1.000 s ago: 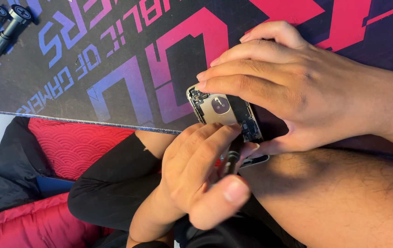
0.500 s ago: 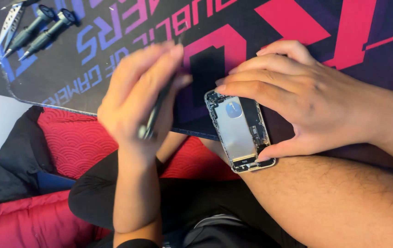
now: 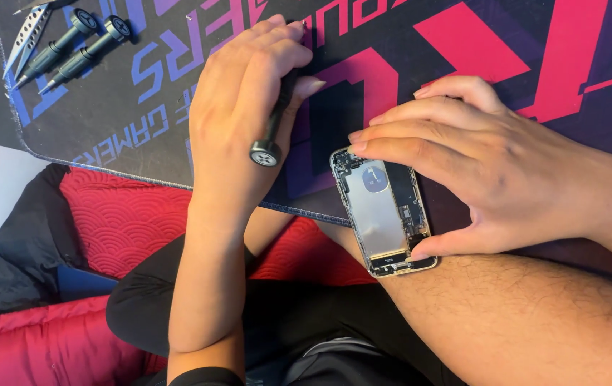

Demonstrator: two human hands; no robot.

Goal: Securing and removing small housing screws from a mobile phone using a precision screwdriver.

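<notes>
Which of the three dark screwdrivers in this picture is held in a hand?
The screwdriver gripped in the left hand, its round cap facing the camera. The two other screwdrivers lie untouched side by side on the mat, top left.

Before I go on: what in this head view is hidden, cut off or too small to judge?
- Screwdriver tip: covered by the left hand; only the end cap and part of the shaft show.
- Opened phone: its right edge lies under the right hand; screws and connectors are too small to make out.
- Tweezers: cut off by the top edge.
- Two spare screwdrivers: bit types too small to tell.
</notes>
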